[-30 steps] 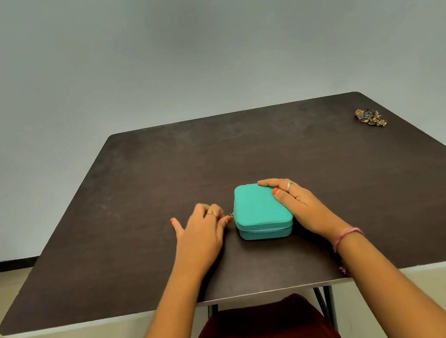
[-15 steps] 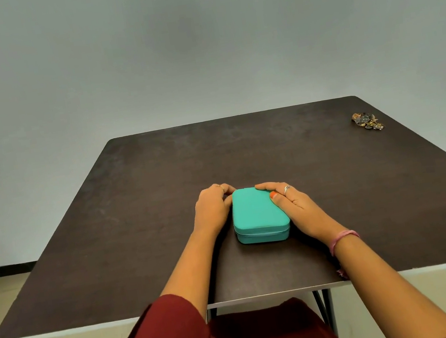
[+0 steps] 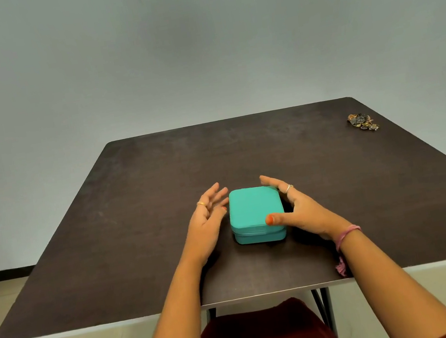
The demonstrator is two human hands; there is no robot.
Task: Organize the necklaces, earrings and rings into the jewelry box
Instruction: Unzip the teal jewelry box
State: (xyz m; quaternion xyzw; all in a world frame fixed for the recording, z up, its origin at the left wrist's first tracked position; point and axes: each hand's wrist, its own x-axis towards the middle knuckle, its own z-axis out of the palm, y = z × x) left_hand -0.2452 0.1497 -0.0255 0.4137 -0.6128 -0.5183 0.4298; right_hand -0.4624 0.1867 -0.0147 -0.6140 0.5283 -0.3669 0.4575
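Observation:
A closed teal jewelry box (image 3: 255, 210) lies on the dark table (image 3: 335, 179) near its front middle. My left hand (image 3: 208, 218) is just left of the box with its fingers spread and straight, holding nothing. My right hand (image 3: 299, 209) is at the box's right side, fingers extended past its far right corner and thumb in front of its lid. A small heap of jewelry (image 3: 363, 121), gold and dark, lies far off at the table's back right edge.
The table's front edge (image 3: 152, 318) runs just before my lap. A plain grey wall (image 3: 194, 40) stands behind the table. Pale floor (image 3: 17, 306) shows to the left.
My left hand has let go at the box's left side and spread open. My right hand has lifted off the lid and opened beside the box, which now lies squarer.

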